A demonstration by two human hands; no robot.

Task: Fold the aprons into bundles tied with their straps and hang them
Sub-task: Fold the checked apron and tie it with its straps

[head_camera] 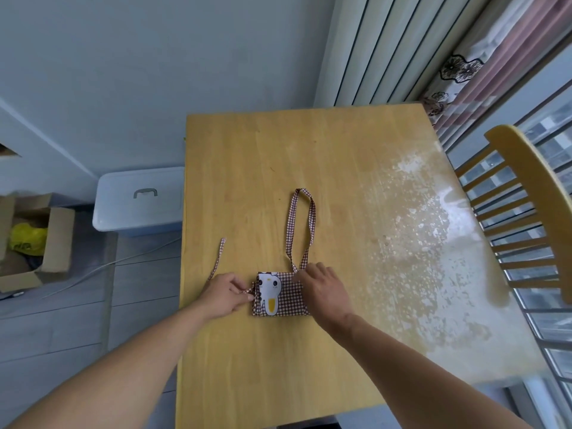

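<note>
Two hands work the folded apron point(286, 297): left hand point(223, 294) pinches its strap point(218, 258), right hand point(325, 289) presses flat, gripping nothing.

From my feed I see a wooden counter point(325, 168) with a worn, whitish patch point(433, 243) along its right side, pushed up against a pale grey wall point(154, 57). To its left, on grey floor tiles point(55, 329), stand a white lidded storage bin point(139, 202) with a grey handle and an open cardboard box point(40, 243) holding something yellow. On the right I make out a wooden slat-back chair point(526, 212), a ribbed white radiator point(380, 48), floral curtains point(483, 57) and a window point(554, 140) letting in daylight.
</note>
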